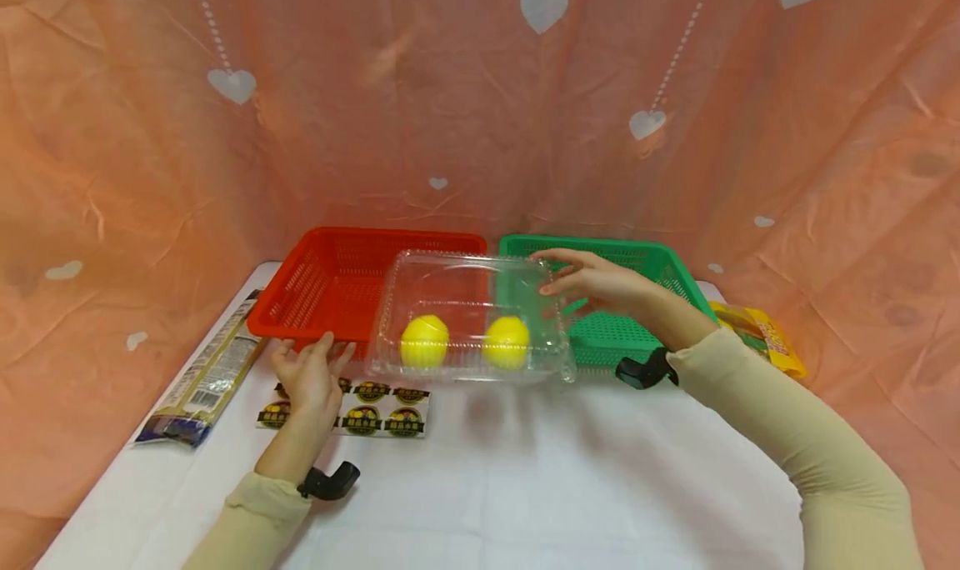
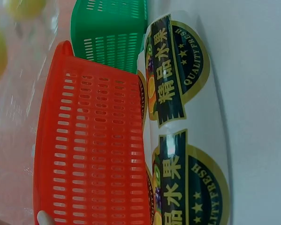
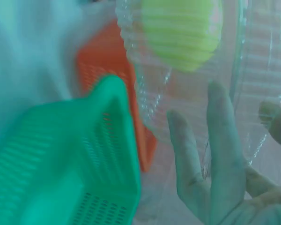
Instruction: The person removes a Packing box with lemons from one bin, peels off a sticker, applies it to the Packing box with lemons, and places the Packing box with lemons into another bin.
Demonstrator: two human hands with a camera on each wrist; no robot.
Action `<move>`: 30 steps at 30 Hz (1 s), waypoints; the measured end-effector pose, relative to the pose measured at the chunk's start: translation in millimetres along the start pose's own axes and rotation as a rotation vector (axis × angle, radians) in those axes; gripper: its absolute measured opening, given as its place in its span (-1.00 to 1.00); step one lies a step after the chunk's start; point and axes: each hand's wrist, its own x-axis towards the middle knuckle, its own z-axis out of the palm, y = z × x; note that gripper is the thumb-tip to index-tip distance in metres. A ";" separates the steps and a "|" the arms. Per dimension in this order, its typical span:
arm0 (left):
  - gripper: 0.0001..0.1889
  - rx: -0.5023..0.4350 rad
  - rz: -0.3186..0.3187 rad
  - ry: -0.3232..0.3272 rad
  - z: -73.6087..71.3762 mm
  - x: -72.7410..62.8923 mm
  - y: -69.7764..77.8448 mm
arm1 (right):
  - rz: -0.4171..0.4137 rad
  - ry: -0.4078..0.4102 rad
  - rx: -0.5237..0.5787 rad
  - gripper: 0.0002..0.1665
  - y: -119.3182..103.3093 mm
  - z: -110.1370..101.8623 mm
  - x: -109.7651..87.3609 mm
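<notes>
A clear plastic clamshell box (image 1: pixel 457 282) is held up over the front of the two baskets, tilted so its inside faces me. Two round yellow fruits, perhaps lemons, sit in its lower part, one left (image 1: pixel 425 342) and one right (image 1: pixel 507 343). My right hand (image 1: pixel 600 285) grips the box by its right side, fingers spread along the clear wall in the right wrist view. My left hand (image 1: pixel 309 378) is at the front rim of the red basket (image 1: pixel 288 334), fingers loosely spread and holding nothing; one fingertip (image 2: pixel 44 218) overlaps that rim in the left wrist view.
Behind the box stands a green basket (image 1: pixel 667 262), right of the red one. A sheet of fruit stickers (image 1: pixel 363 420) lies before the red basket. At the left edge is a long plastic packet (image 1: pixel 206 382); a yellow packet (image 1: pixel 780 345) lies at right. A pink curtain hangs behind.
</notes>
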 end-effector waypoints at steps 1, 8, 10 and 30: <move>-0.52 0.002 -0.001 0.004 0.7 -0.7 -0.7 | 0.000 -0.004 -0.008 -0.26 5.0 1.0 -9.4; -0.52 -0.035 0.022 -0.021 9.3 -0.9 -0.7 | -0.004 0.014 -0.014 -0.25 35.6 7.9 -61.2; -0.53 -0.035 0.031 -0.022 11.7 -0.3 0.7 | -0.006 0.019 0.001 -0.25 45.1 10.3 -70.5; -0.54 -0.019 0.015 -0.019 11.5 -1.4 3.5 | -0.021 0.054 0.012 -0.24 128.9 15.4 -88.0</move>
